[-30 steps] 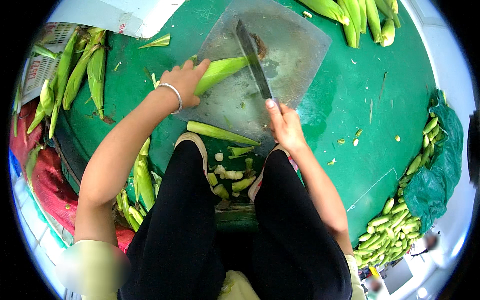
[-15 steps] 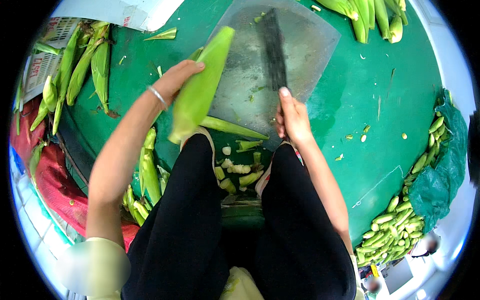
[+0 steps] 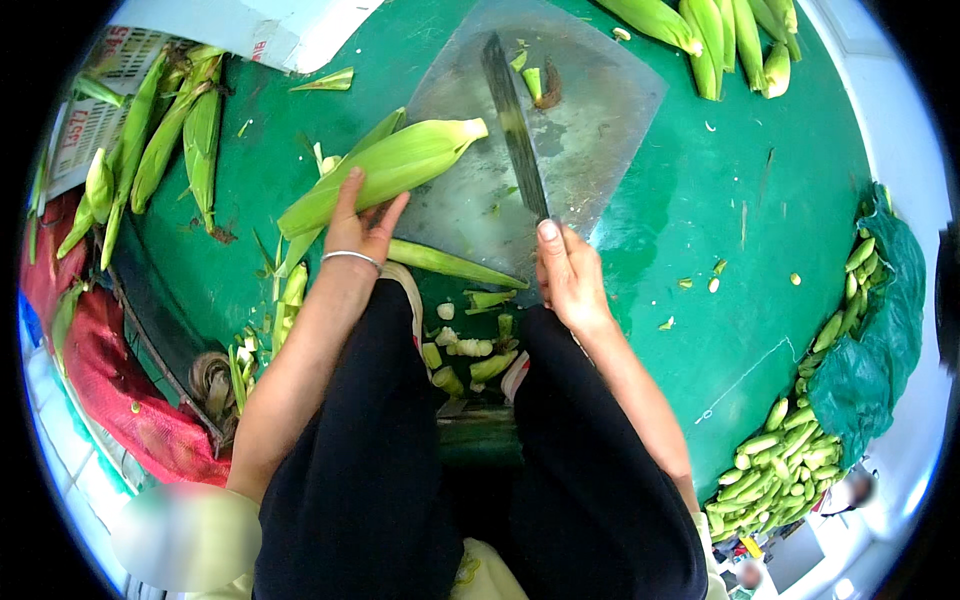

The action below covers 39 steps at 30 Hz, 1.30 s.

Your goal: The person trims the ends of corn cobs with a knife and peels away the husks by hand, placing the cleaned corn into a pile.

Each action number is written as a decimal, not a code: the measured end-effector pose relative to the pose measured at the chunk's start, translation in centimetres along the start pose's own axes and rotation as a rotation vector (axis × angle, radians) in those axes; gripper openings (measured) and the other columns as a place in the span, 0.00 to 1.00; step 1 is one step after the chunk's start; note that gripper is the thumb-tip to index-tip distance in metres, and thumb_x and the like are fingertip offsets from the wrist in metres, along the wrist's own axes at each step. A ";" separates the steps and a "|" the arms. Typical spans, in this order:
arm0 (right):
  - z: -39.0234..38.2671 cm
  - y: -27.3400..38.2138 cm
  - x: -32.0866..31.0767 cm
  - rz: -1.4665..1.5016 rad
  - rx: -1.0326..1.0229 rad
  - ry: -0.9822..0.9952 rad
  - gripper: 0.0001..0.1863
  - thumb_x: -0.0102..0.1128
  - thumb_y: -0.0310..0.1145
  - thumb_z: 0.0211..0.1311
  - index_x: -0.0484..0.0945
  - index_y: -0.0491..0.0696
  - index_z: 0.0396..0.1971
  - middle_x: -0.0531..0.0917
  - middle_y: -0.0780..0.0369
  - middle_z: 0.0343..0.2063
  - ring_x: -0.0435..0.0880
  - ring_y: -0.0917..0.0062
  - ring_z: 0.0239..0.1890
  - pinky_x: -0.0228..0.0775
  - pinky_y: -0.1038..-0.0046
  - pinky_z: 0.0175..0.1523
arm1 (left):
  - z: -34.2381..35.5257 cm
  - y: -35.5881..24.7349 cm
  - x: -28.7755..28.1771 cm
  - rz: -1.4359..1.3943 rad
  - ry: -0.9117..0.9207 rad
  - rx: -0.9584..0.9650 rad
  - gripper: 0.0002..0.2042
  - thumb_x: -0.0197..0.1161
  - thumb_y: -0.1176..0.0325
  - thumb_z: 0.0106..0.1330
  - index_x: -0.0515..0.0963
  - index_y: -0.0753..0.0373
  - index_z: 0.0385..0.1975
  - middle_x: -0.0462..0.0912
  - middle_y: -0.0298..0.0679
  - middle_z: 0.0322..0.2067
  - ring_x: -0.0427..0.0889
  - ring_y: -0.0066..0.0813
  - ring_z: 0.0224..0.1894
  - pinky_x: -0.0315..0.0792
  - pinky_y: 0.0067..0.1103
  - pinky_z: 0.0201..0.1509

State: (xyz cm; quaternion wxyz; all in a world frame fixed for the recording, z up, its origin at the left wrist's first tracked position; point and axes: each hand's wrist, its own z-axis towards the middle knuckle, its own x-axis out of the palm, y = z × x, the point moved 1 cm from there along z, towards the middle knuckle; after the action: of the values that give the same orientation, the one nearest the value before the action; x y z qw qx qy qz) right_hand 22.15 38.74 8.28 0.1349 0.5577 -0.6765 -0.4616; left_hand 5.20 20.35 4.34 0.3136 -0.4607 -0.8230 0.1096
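Observation:
A green ear of corn (image 3: 390,170) in its husk lies tilted left of the cutting board (image 3: 610,150), its pale trimmed end over the board. My left hand (image 3: 362,222) is open beneath the ear, with fingers spread and fingertips touching its lower side, not wrapped round it. In my right hand (image 3: 572,275), closed on the handle, is a dark long-bladed knife (image 3: 515,125) angled up over the board. A cut-off stem piece (image 3: 537,88) lies just right of the blade. Behind the ear shows another green husked ear (image 3: 388,123), partly hidden.
Trimmings (image 3: 470,347) lie between my feet, near a long husk strip (image 3: 450,262). More ears (image 3: 705,45) lie far right. Ears (image 3: 200,140) lean by a white crate (image 3: 110,65) and red mesh sack (image 3: 120,400). Small green cobs (image 3: 780,470) pile beside a green sack (image 3: 870,350).
The ear has swung from steep to flatter, its trimmed end now pointing right. My left hand has moved down beneath it, fingers spreading. The knife has shifted left, exposing the stem piece.

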 end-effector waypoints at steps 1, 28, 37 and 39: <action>-0.1 0.8 0.0 0.013 -0.036 -0.001 0.26 0.43 0.52 0.65 0.69 0.39 0.26 0.71 0.56 0.13 0.71 0.71 0.18 0.64 0.68 0.27 | 0.0 0.3 -0.1 -0.001 -0.009 0.005 0.21 0.67 0.69 0.53 0.68 0.61 0.46 0.68 0.43 0.46 0.69 0.42 0.51 0.71 0.44 0.54; -1.0 0.7 4.8 -0.651 -0.262 0.738 0.33 0.40 0.63 0.58 0.75 0.44 0.32 0.80 0.49 0.22 0.80 0.53 0.28 0.72 0.56 0.35 | -0.5 -13.1 8.2 0.335 0.195 0.342 0.23 0.64 0.55 0.54 0.69 0.61 0.45 0.73 0.43 0.44 0.75 0.39 0.44 0.74 0.35 0.49; 0.5 1.3 5.3 -0.371 -0.341 0.509 0.27 0.46 0.56 0.60 0.69 0.42 0.26 0.74 0.45 0.14 0.76 0.49 0.21 0.68 0.55 0.27 | 9.8 -6.0 31.9 0.035 0.613 0.020 0.18 0.52 0.59 0.63 0.68 0.64 0.48 0.72 0.50 0.47 0.71 0.43 0.52 0.71 0.32 0.53; 0.6 -0.5 4.8 -0.251 -0.225 0.376 0.24 0.51 0.50 0.60 0.68 0.41 0.22 0.73 0.44 0.15 0.74 0.47 0.21 0.64 0.57 0.25 | 8.0 -3.6 34.2 0.190 0.750 0.080 0.16 0.49 0.61 0.65 0.70 0.70 0.40 0.78 0.49 0.36 0.80 0.41 0.39 0.77 0.29 0.42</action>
State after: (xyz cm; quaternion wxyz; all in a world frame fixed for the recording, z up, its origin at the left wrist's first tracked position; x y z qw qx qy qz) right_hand 20.43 34.87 5.96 0.2611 0.6949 -0.5093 -0.4353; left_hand -15.22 47.53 14.01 0.5988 -0.5305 -0.6000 -0.0056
